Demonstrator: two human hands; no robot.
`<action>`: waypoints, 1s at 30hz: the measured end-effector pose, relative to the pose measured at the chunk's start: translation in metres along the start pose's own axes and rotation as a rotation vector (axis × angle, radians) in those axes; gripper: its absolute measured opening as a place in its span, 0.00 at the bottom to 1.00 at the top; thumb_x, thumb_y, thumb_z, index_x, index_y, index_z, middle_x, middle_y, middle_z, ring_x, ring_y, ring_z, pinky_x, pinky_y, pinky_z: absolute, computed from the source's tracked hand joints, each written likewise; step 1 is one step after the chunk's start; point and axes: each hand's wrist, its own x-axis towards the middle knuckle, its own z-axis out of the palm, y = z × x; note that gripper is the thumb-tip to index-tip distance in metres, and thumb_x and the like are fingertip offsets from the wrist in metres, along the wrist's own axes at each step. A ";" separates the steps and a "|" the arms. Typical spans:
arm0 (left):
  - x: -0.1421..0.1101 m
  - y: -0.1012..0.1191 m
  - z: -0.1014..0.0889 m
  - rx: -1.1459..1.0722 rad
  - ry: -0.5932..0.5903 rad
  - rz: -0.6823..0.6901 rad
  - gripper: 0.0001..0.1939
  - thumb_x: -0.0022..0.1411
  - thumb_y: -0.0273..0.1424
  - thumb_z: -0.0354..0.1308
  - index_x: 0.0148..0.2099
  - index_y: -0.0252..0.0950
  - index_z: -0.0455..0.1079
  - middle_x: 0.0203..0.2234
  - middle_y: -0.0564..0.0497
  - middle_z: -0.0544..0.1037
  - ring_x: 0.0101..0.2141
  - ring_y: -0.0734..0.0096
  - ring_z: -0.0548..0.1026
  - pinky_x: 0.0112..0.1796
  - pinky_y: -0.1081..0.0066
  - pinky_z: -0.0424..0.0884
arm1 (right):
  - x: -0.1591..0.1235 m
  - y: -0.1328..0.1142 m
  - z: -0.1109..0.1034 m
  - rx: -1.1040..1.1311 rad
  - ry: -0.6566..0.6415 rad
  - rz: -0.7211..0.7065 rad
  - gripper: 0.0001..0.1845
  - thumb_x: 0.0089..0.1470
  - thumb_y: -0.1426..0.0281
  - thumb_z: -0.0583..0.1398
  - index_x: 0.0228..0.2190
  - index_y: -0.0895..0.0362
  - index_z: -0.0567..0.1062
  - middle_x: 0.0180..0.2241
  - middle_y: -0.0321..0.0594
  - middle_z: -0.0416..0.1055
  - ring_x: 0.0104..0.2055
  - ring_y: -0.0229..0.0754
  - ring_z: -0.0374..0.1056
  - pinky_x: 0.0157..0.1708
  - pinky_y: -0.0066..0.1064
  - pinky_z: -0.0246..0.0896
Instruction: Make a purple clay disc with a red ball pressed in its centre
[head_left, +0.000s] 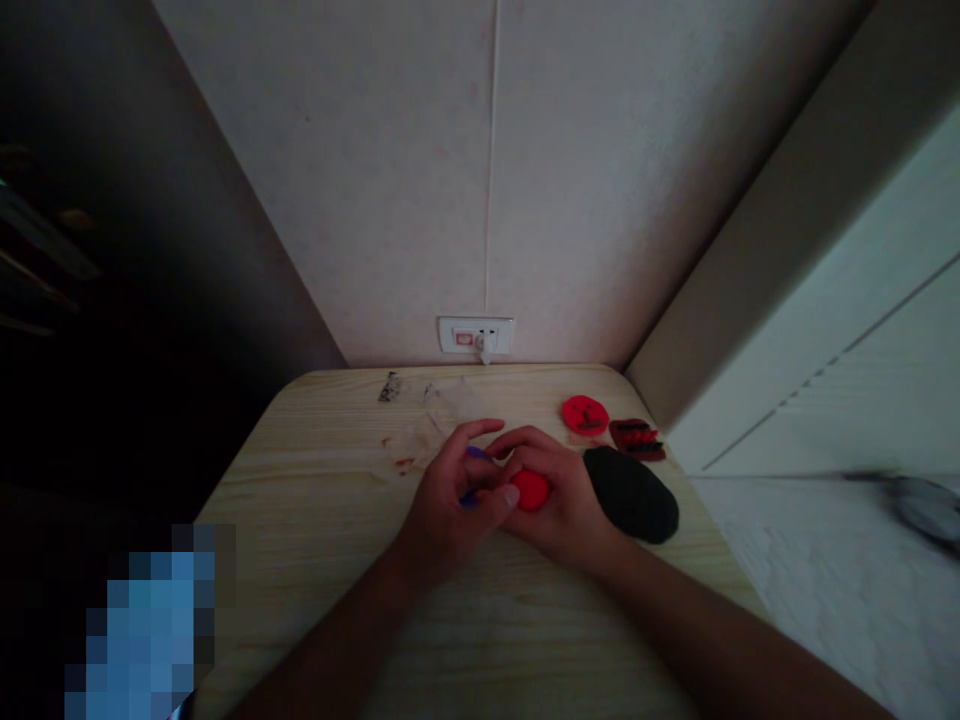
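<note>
A red ball of modelling clay (534, 491) sits in my right hand (568, 497), whose fingers curl around it. My left hand (448, 492) meets it from the other side, its thumb pressed to the ball's left edge. The left index finger reaches out above, bent a little. Something purple (478, 454) shows between the left fingers and thumb; most of it is hidden, and I cannot tell whether it is held or lies on the table. Just right of my right hand lies a flat, dark oval slab (631, 495), which looks like clay.
Behind the slab lie a flat red disc (585, 414) with dark marks and a dark red piece with red and black strips (638, 438). Clear plastic scraps (450, 402) lie at the back of the wooden table (315, 480). A wall socket (475, 336) holds a plug.
</note>
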 end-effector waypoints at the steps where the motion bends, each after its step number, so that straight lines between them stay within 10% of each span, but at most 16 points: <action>1: 0.000 0.000 0.000 0.007 -0.003 -0.004 0.33 0.60 0.33 0.67 0.64 0.37 0.59 0.28 0.53 0.81 0.30 0.70 0.77 0.34 0.73 0.68 | 0.000 -0.001 0.002 -0.005 0.003 -0.006 0.10 0.50 0.69 0.72 0.26 0.55 0.75 0.41 0.43 0.77 0.42 0.44 0.75 0.41 0.35 0.70; 15: 0.000 -0.001 -0.002 -0.082 -0.060 0.039 0.33 0.58 0.29 0.68 0.63 0.38 0.60 0.36 0.49 0.81 0.35 0.68 0.80 0.36 0.73 0.73 | 0.004 -0.007 0.001 0.308 -0.186 0.127 0.10 0.47 0.75 0.71 0.33 0.53 0.78 0.53 0.45 0.72 0.58 0.50 0.71 0.58 0.43 0.67; 30: 0.002 0.002 0.002 -0.081 -0.020 -0.021 0.34 0.55 0.32 0.69 0.61 0.38 0.62 0.28 0.54 0.79 0.29 0.70 0.77 0.32 0.73 0.68 | 0.000 -0.002 0.005 0.080 -0.039 0.028 0.11 0.48 0.71 0.73 0.26 0.54 0.75 0.43 0.43 0.73 0.44 0.46 0.74 0.44 0.37 0.72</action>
